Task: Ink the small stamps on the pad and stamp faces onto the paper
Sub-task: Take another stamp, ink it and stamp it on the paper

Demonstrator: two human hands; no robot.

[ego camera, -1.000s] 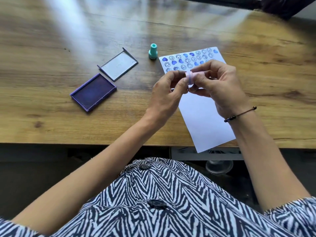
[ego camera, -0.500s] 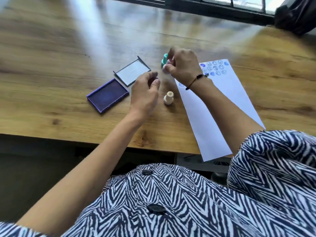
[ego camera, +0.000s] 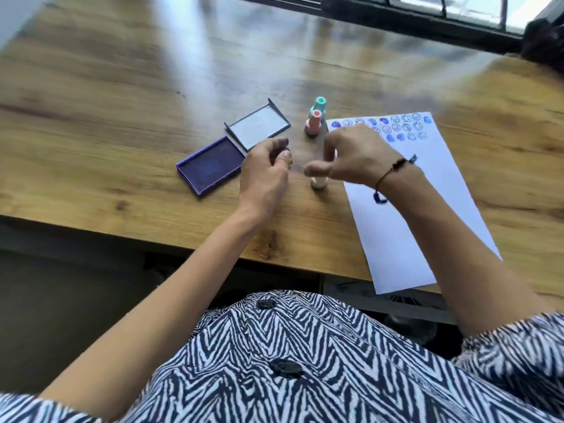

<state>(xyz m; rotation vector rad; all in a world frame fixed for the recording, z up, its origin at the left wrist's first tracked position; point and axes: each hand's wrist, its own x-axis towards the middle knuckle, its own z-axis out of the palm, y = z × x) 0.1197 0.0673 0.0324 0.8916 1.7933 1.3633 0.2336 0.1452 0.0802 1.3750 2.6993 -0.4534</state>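
The purple ink pad (ego camera: pixel 210 169) lies open on the wooden table, its grey lid (ego camera: pixel 259 128) just behind it. A teal stamp (ego camera: pixel 319 103) and a pink stamp (ego camera: pixel 313 123) stand upright side by side left of the paper's top corner. The white paper (ego camera: pixel 412 215) carries rows of blue stamped faces (ego camera: pixel 403 126) along its far end. A cream stamp (ego camera: pixel 319 181) stands by the paper's left edge, directly under my right hand (ego camera: pixel 354 157), whose fingers hang apart and hold nothing. My left hand (ego camera: pixel 268 172) rests loosely curled and holds nothing, beside the ink pad.
The table's front edge (ego camera: pixel 183 236) runs just below my forearms, and the paper overhangs it at the near right. A dark window frame (ego camera: pixel 396 22) runs along the table's far side. The bare wood (ego camera: pixel 106 87) extends left and back.
The pink stamp left my hands and now stands next to the teal one. My right hand came back from there to above the cream stamp. The left hand stayed by the pad.
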